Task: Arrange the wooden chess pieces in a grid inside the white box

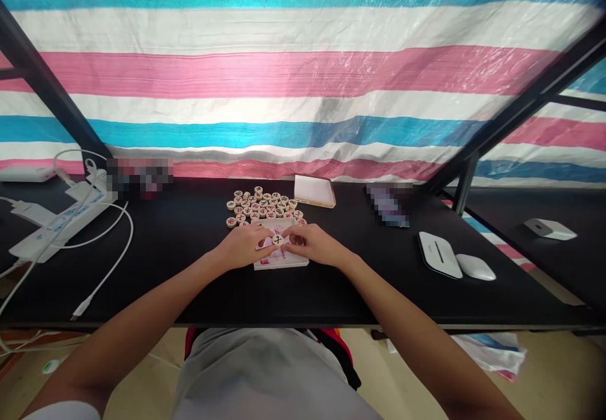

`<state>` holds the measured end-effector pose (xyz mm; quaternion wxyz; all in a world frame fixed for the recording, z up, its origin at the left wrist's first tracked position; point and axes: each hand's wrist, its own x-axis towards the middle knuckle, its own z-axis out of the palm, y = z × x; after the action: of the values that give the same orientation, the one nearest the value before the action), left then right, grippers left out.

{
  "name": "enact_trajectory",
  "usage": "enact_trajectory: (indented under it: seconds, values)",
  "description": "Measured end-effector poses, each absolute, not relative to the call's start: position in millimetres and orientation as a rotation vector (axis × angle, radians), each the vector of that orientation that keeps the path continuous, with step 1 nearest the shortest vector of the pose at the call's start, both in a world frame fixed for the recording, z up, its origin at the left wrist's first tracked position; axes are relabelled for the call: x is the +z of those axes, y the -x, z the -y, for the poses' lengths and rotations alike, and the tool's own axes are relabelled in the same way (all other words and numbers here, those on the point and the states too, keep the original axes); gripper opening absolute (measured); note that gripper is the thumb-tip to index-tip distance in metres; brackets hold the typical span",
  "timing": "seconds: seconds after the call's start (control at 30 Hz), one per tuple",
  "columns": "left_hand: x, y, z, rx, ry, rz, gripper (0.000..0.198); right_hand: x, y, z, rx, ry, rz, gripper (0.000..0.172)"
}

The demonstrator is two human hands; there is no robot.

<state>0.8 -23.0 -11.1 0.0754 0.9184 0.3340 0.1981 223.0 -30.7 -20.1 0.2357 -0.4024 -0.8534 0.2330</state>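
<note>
My left hand [247,246] and my right hand [315,244] meet over a small flat box [280,260] with a pink and white print on the black table [199,281]. Between their fingertips sits a round wooden game piece [277,240] with a dark mark; both hands pinch it with curled fingers. Just behind the box lies a heap of several similar round pieces [263,206] with red and dark marks. The box lid [314,191], white inside, rests behind and to the right of the heap.
A white power strip [61,218] with cables lies at the left. A white flat device [439,254] and a white mouse-shaped object [475,267] sit at the right. A striped tarp [303,79] hangs behind. Black frame bars [511,117] slant at both sides. A second table [544,243] stands right.
</note>
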Motion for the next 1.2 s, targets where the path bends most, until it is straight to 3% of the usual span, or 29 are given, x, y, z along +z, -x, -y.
enact_trajectory:
  seconds: [0.87,1.2]
  values:
    - [-17,-5,25,0.735,-2.667,-0.848,0.022,-21,-219,30,0.583,1.100,2.402,0.019]
    - [-15,-3,21,0.849,-2.734,-0.830,0.008,-9,-221,35,0.720,1.086,2.358,0.032]
